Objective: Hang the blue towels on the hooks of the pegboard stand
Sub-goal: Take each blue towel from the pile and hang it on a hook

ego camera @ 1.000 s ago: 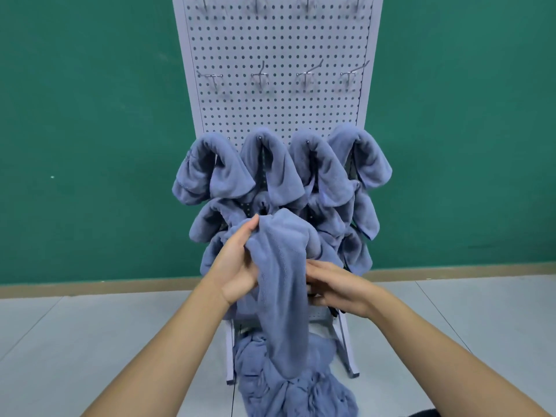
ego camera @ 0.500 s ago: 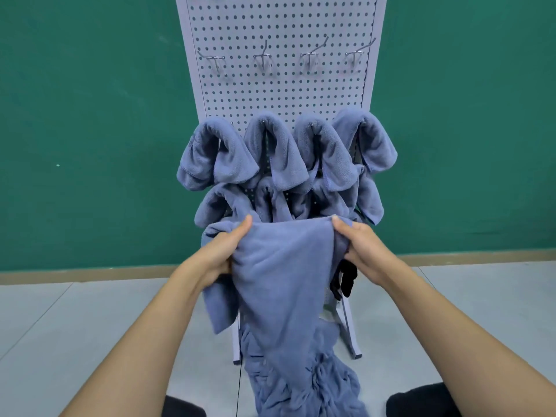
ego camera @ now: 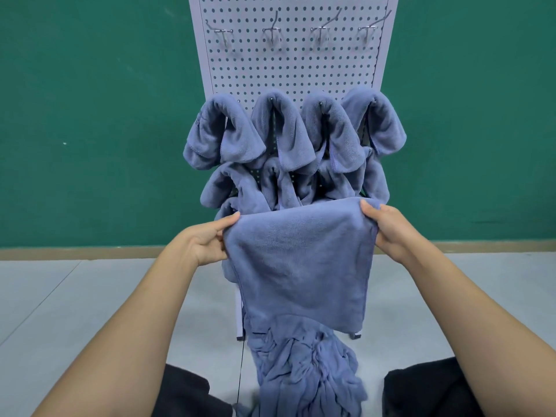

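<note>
Head view. Left hand (ego camera: 204, 245) and right hand (ego camera: 388, 228) each pinch an upper corner of one blue towel (ego camera: 301, 266), thumbs on the near face, fingers curled behind the cloth. Towel held spread flat and hanging, in front of the lower part of the pegboard stand (ego camera: 294, 64). Hung towels (ego camera: 291, 145) cover the hooks in the middle and lower rows. Upper row of four bare hooks (ego camera: 272, 33) above them. Heap of blue towels (ego camera: 307, 374) on the floor (ego camera: 90, 296) at the stand's base. Green wall (ego camera: 90, 115) behind.
</note>
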`<state>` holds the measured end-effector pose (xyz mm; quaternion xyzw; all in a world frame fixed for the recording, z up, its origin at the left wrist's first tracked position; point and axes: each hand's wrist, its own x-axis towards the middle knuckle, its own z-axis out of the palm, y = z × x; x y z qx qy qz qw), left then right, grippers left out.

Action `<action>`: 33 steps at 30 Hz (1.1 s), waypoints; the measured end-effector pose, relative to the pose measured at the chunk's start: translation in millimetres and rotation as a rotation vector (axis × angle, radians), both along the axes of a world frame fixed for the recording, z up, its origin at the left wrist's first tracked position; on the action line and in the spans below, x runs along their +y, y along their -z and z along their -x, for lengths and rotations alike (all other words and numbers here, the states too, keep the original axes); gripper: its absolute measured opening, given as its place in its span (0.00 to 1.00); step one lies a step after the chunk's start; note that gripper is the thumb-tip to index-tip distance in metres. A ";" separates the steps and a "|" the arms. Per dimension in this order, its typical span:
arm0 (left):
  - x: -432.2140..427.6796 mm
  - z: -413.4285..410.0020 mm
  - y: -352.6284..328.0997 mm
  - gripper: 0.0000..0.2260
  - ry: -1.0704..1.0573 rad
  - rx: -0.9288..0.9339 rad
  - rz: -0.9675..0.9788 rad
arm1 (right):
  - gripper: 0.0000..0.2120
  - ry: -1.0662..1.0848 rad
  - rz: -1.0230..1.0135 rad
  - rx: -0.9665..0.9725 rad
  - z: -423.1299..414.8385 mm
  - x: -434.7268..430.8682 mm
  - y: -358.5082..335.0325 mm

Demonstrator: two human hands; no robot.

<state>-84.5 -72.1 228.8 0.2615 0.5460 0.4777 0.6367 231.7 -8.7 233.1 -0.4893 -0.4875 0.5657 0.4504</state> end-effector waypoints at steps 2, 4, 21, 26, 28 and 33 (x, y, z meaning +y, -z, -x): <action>0.9 0.5 -0.7 0.06 -0.047 0.006 -0.008 | 0.11 -0.004 0.003 0.032 -2.4 1.8 0.2; 2.3 0.1 -1.0 0.04 -0.096 0.031 -0.025 | 0.12 -0.007 0.015 0.078 -4.3 2.8 0.8; -2.5 -5.8 -0.8 0.06 -0.241 0.412 -0.311 | 0.06 0.146 -0.102 -0.129 -14.1 12.9 13.7; -4.2 -2.8 -0.6 0.11 -0.160 0.271 -0.184 | 0.18 -0.085 -0.197 -0.308 -15.2 7.2 7.8; -5.7 -1.1 -2.9 0.13 -0.171 0.278 -0.196 | 0.20 -0.130 -0.258 -0.506 -17.1 7.7 8.6; -9.5 -3.0 -2.3 0.17 -0.115 0.547 -0.302 | 0.14 -0.067 -0.420 -0.944 -18.6 9.7 16.6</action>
